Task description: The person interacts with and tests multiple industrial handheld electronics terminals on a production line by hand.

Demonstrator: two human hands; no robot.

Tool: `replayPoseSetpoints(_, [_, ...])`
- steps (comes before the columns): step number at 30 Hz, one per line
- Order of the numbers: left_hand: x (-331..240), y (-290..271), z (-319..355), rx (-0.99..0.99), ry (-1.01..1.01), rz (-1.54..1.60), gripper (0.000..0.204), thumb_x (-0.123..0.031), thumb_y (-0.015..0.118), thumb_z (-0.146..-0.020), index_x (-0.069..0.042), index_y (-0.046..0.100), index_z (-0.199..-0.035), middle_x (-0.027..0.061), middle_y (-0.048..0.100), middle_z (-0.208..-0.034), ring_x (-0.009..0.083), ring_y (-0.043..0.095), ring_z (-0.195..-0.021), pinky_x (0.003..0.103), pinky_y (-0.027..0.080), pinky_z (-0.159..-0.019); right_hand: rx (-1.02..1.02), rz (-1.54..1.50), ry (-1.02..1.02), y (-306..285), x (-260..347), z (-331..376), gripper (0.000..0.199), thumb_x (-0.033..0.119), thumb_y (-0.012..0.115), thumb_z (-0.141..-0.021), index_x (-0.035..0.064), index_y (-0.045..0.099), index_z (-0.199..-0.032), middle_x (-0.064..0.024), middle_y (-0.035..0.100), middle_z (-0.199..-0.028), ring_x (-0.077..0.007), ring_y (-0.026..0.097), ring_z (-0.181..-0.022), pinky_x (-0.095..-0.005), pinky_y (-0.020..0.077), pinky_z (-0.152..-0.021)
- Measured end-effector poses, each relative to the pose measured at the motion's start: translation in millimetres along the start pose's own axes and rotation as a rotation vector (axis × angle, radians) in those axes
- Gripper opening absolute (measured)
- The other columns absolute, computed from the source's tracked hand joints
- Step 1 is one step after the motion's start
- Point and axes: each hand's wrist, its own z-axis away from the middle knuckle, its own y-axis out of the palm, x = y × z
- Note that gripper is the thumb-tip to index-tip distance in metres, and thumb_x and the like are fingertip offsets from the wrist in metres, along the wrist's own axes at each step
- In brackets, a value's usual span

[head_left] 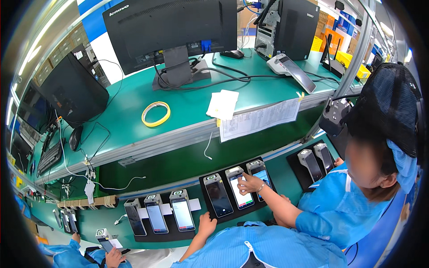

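My left hand (pixel 206 224) is at the near left corner of a black mat (pixel 226 215), its fingers bent against the edge. Three grey-and-white handheld payment terminals stand in a row on that mat: a dark-screened one (pixel 217 195), a lit white one (pixel 241 192) and a blue-screened one (pixel 260 173). A co-worker's hand (pixel 250 184) with a bracelet touches the lit middle screen. What looks like my right hand (pixel 284 198) is at the mat's right side, mostly hidden behind that co-worker's arm; its fingers cannot be made out.
Left of my hand, another mat carries three terminals (pixel 182 210) with white paper slips. Two more terminals (pixel 310 163) stand near the co-worker (pixel 375 178) at right. Another person's hand (pixel 115 257) holds a terminal at lower left. A raised shelf bears a monitor (pixel 172 31) and yellow tape (pixel 156 114).
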Motion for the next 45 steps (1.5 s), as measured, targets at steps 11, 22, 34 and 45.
replayPoseSetpoints(11, [2, 1, -3, -0.004, -0.039, -0.015, 0.06, -0.022, 0.058, -0.078, 0.009, 0.045, -0.128, 0.0288, 0.048, -0.121, 0.0385, 0.055, -0.104, 0.039, 0.045, -0.093, -0.026, 0.008, -0.009, 8, 2, 2, 0.015, 0.036, 0.051, -0.077, 0.0254, 0.041, -0.081, -0.0049, 0.049, -0.092, -0.0251, 0.055, -0.084, -0.0419, 0.048, -0.089])
replayPoseSetpoints(22, [2, 5, 0, 0.009, -0.054, -0.017, 0.063, -0.024, 0.057, -0.079, 0.01, 0.042, -0.13, 0.0319, 0.045, -0.126, 0.0437, 0.046, -0.119, 0.042, 0.038, -0.102, -0.033, -0.136, 0.134, 21, 13, 8, 0.019, 0.037, 0.052, -0.078, 0.0206, 0.044, -0.084, -0.0075, 0.051, -0.091, -0.0288, 0.054, -0.078, -0.0402, 0.0482, -0.088])
replayPoseSetpoints(34, [-1, 3, 1, 0.012, -0.054, -0.028, 0.064, -0.025, 0.057, -0.08, 0.009, 0.041, -0.132, 0.0311, 0.045, -0.127, 0.0439, 0.047, -0.117, 0.042, 0.039, -0.101, 0.029, -0.024, 0.08, 28, 8, 9, 0.023, 0.041, 0.05, -0.08, 0.0193, 0.043, -0.084, -0.0032, 0.05, -0.092, -0.0278, 0.055, -0.078, -0.0331, 0.049, -0.076])
replayPoseSetpoints(45, [-3, 3, 2, 0.021, -0.047, -0.029, 0.064, -0.025, 0.056, -0.081, 0.01, 0.041, -0.132, 0.0306, 0.044, -0.128, 0.0435, 0.046, -0.118, 0.042, 0.038, -0.102, 0.099, 0.033, 0.028, -3, 3, -17, 0.023, 0.038, 0.054, -0.081, 0.0197, 0.04, -0.084, -0.0028, 0.047, -0.093, -0.024, 0.052, -0.07, -0.0373, 0.0469, -0.075])
